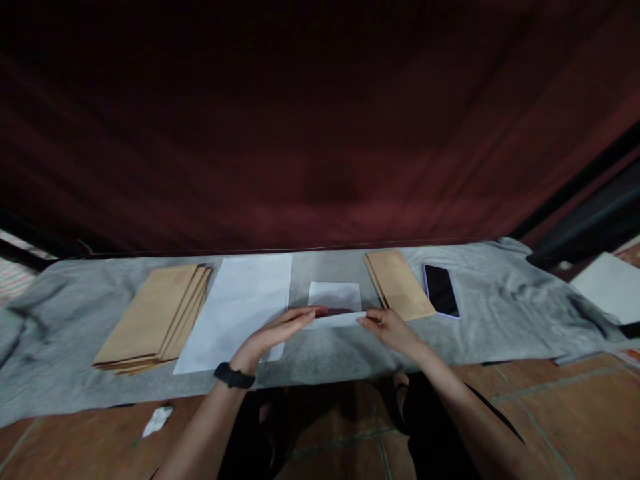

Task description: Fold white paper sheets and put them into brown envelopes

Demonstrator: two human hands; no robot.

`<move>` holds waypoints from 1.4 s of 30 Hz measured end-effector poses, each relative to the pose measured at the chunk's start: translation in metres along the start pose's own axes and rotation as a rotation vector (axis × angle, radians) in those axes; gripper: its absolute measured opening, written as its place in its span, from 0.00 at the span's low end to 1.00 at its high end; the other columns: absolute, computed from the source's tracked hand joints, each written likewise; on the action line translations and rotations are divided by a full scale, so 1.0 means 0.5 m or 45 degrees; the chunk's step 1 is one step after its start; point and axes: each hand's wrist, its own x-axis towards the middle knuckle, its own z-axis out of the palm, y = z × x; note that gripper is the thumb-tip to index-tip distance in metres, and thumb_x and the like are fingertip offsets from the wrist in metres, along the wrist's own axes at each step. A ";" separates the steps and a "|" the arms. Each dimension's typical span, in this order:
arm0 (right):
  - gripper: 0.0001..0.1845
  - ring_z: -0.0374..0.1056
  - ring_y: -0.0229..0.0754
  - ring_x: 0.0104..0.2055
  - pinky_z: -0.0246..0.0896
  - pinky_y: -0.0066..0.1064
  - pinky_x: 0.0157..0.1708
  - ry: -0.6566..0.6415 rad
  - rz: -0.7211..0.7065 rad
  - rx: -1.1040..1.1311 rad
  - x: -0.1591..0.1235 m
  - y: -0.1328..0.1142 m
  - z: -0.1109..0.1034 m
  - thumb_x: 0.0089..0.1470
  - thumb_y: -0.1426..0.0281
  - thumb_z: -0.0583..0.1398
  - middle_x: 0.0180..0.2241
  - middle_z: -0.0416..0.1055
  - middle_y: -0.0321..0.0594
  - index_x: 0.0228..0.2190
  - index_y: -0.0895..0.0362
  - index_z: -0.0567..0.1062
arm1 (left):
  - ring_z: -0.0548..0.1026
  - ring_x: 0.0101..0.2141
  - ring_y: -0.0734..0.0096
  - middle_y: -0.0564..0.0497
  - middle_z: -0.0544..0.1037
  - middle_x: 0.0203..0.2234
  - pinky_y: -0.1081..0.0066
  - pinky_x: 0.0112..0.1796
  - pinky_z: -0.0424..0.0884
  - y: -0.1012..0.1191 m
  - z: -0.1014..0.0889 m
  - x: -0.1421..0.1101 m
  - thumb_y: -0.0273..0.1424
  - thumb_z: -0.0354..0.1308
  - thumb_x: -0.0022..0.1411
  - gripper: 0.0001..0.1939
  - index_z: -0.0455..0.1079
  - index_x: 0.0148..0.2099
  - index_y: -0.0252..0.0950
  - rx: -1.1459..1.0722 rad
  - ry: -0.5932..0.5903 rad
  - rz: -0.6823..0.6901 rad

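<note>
A white sheet of paper [336, 321] is held level, low over the grey cloth, by its two ends. My left hand [285, 328] is closed on its left end, fingers straight and pressed together. At the other end, my right hand [390, 329] pinches the paper between thumb and fingers; a ring is on one finger. Just behind lies a white paper panel [334, 292]; I cannot tell whether it joins the held sheet. White sheets [235, 313] lie beside my left hand. Brown envelopes [397, 283] rest just beyond my right hand.
More brown envelopes [145, 307] are stacked at the left. A phone [441, 291] lies right of the smaller envelope pile. Grey cloth [515, 307] covers the low surface, with a dark red curtain [320, 167] behind. A crumpled white scrap [157, 421] is on the tiled floor.
</note>
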 end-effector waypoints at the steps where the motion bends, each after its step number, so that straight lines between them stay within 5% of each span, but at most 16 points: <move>1: 0.21 0.65 0.39 0.26 0.56 0.28 0.27 0.056 0.029 0.032 0.006 0.007 0.002 0.62 0.57 0.55 0.23 0.71 0.33 0.27 0.56 0.77 | 0.67 0.61 0.59 0.49 0.73 0.59 0.59 0.63 0.58 0.000 -0.005 -0.003 0.48 0.50 0.67 0.26 0.71 0.60 0.41 -0.016 0.034 0.009; 6: 0.19 0.63 0.38 0.27 0.57 0.28 0.28 0.220 0.116 0.265 0.033 0.029 0.010 0.58 0.56 0.56 0.25 0.71 0.35 0.32 0.58 0.78 | 0.74 0.51 0.56 0.45 0.79 0.49 0.58 0.55 0.67 -0.029 -0.005 0.015 0.45 0.64 0.57 0.28 0.72 0.56 0.36 -0.256 -0.049 0.019; 11: 0.20 0.69 0.44 0.34 0.63 0.32 0.34 0.181 0.117 0.327 0.036 0.038 0.015 0.56 0.57 0.58 0.33 0.77 0.40 0.38 0.58 0.79 | 0.75 0.40 0.61 0.48 0.80 0.34 0.65 0.43 0.71 -0.065 0.013 0.045 0.46 0.62 0.56 0.20 0.76 0.40 0.33 -0.158 0.224 -0.034; 15: 0.19 0.71 0.45 0.36 0.65 0.33 0.37 0.166 0.127 0.220 0.035 0.044 0.019 0.56 0.60 0.57 0.35 0.79 0.40 0.41 0.58 0.80 | 0.72 0.32 0.67 0.51 0.76 0.27 0.71 0.34 0.69 -0.074 0.020 0.052 0.45 0.61 0.56 0.18 0.75 0.36 0.34 -0.101 0.297 -0.096; 28: 0.14 0.69 0.40 0.30 0.56 0.28 0.31 0.245 0.273 -0.425 0.063 0.045 0.034 0.62 0.64 0.53 0.26 0.74 0.36 0.30 0.54 0.75 | 0.66 0.24 0.73 0.56 0.68 0.20 0.73 0.26 0.62 -0.090 0.041 0.073 0.43 0.54 0.59 0.16 0.68 0.28 0.36 0.096 0.571 -0.146; 34: 0.12 0.74 0.43 0.38 0.58 0.28 0.35 0.255 0.387 -0.622 0.065 0.029 0.045 0.65 0.65 0.53 0.34 0.79 0.40 0.41 0.55 0.75 | 0.65 0.24 0.73 0.57 0.64 0.18 0.74 0.27 0.59 -0.084 0.046 0.080 0.36 0.53 0.62 0.14 0.63 0.24 0.38 0.309 0.696 -0.179; 42: 0.20 0.77 0.48 0.42 0.62 0.32 0.40 0.263 0.485 -0.788 0.069 0.008 0.061 0.66 0.65 0.52 0.39 0.80 0.46 0.57 0.58 0.67 | 0.74 0.30 0.69 0.54 0.76 0.26 0.72 0.32 0.64 -0.069 0.055 0.089 0.32 0.54 0.63 0.05 0.71 0.37 0.40 0.474 0.753 -0.302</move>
